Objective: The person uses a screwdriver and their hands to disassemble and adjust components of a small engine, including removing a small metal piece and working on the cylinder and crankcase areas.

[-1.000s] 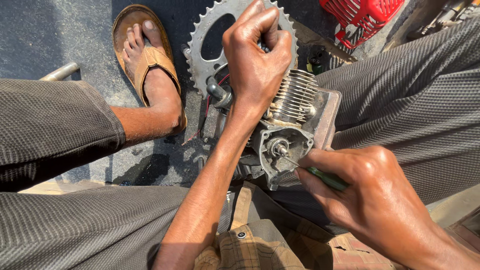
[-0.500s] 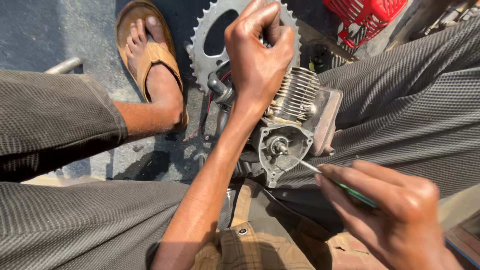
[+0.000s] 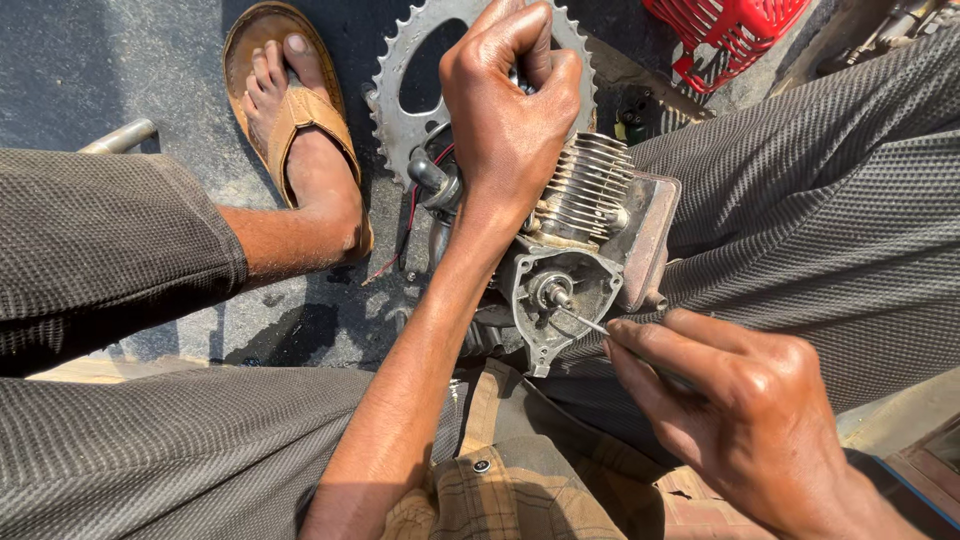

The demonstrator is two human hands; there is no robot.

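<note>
Small engine (image 3: 575, 250) in frame centre, between knees. Left hand (image 3: 510, 120) clamps its top. Right hand (image 3: 740, 420), lower right, pinches thin tool (image 3: 585, 320) at shaft (image 3: 552, 292). Risk: tip slips off, engine tilts if grip loosens.

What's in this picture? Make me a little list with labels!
Left hand: left hand grips the top of the small engine
Right hand: right hand holds a thin screwdriver, tip at the engine's shaft
Engine: finned, grey metal, between the person's knees
Behind it: toothed sprocket
Ground: foot in a brown sandal, red plastic cover
</note>
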